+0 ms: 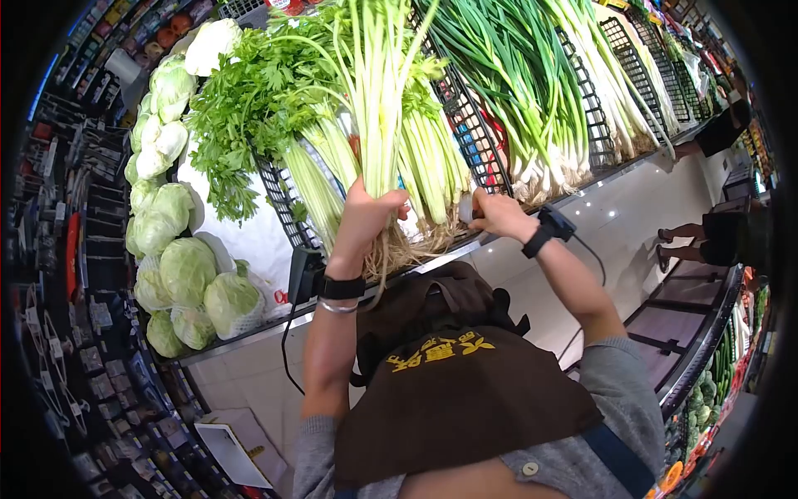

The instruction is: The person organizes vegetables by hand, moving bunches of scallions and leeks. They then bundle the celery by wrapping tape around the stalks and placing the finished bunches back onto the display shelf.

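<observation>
My left hand (370, 218) is wrapped around the lower stalks of a bunch of celery (378, 108). The stalks stand up above my fist, and stringy roots (391, 254) hang beneath it. Close to the root ends of more celery (434, 166) is my right hand (503, 216), its fingers bent in a pinch. A small pale grey piece shows at those fingertips, too small to name. Leafy celery tops (258, 108) spread to the left of the held bunch. Each wrist wears a black strap with a cable.
Black mesh dividers (474, 125) separate the celery from green onions (524, 91) on the right. Cabbages (187, 270) are piled at the left edge of the display. Below stands a white box (237, 449) on the floor. People's legs (686, 241) show at the right.
</observation>
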Action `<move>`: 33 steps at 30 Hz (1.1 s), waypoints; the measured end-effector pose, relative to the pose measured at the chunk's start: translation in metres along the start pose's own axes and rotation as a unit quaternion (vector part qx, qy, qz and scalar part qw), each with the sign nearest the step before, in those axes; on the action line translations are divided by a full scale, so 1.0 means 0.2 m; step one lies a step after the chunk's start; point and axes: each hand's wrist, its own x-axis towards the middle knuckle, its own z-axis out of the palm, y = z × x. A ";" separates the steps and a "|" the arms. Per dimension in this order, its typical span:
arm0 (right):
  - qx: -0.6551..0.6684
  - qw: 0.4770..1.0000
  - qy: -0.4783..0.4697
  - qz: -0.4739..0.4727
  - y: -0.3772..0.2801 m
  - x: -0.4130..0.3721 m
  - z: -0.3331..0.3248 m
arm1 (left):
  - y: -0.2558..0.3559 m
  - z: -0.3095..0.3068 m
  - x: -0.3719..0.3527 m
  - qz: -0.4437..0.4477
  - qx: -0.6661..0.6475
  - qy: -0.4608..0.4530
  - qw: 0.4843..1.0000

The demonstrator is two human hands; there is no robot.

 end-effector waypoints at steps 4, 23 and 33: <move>-0.029 0.996 0.040 0.074 0.01 0.08 0.12 | -0.23 -0.06 0.04 -0.099 0.006 0.057 0.993; 0.419 0.895 0.151 -0.018 -0.29 -0.20 -0.20 | -0.23 -0.06 -0.02 -0.115 -0.073 -0.052 0.989; 0.338 0.932 0.065 -0.111 -0.49 -0.09 -0.24 | -0.29 -0.03 -0.03 -0.074 -0.034 -0.047 0.996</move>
